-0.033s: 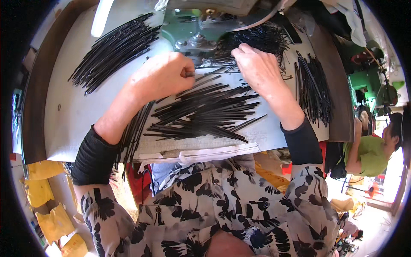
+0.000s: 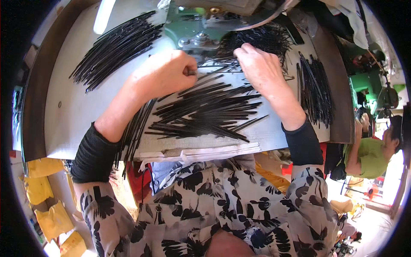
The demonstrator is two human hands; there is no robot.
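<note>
My left hand (image 2: 165, 73) is closed, its fingers curled in front of the green sewing machine (image 2: 190, 36). A thin black strip (image 2: 216, 66) runs rightward from its fingertips, toward my other hand. My right hand (image 2: 262, 70) is closed too, with thumb and fingers together at the near edge of a tangled heap of black strips (image 2: 261, 38); what it pinches is hidden. Between and below my hands lies a loose, criss-crossed pile of narrow black strips (image 2: 209, 109). The machine partly covers the area beyond my fingers.
A neat bundle of black strips (image 2: 117, 49) lies at the far left, another bundle (image 2: 316, 90) at the right. More strips (image 2: 137, 128) hang over the front edge under my left forearm. Folded white cloth (image 2: 218, 150) lines that edge. A person in green (image 2: 370, 158) sits at right.
</note>
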